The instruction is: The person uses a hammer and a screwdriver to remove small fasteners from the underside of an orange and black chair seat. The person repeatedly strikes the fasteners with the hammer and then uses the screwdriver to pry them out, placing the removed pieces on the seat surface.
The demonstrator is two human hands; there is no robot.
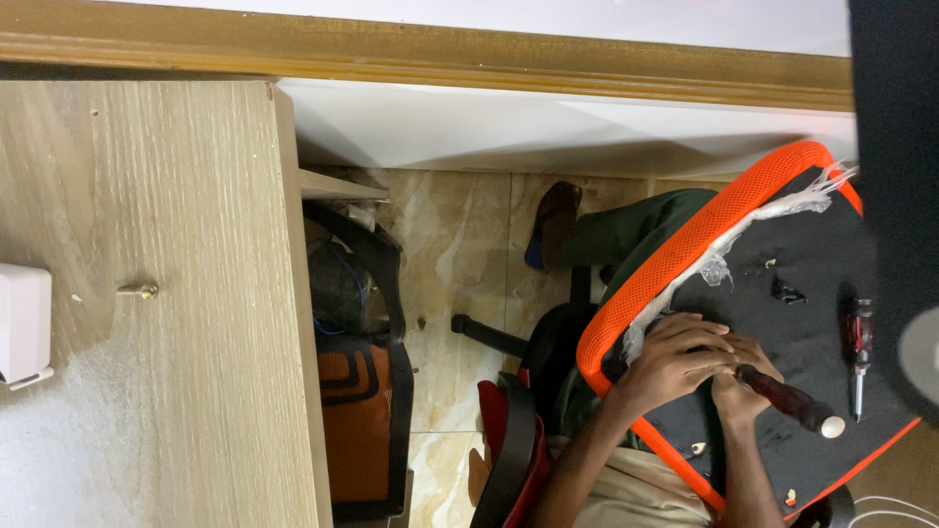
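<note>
An upturned chair seat (pixel 812 284) lies on my lap, with a black underside, an orange mesh rim and torn white lining along its edge. My right hand (pixel 740 389) grips a screwdriver with a dark red handle and white end cap (pixel 797 406), its tip hidden under my hands. My left hand (pixel 675 354) is closed over the front of that screwdriver and presses on the black panel. A second, smaller red-handled screwdriver (pixel 859 354) lies loose on the panel to the right.
A wooden tabletop (pixel 147 391) fills the left, with a loose screw (pixel 145 289) and a white box (pixel 22 328) on it. An orange and black chair (pixel 357 401) stands beside it. A red chair (pixel 514 455) and a sandalled foot (pixel 554 223) are on the marble floor.
</note>
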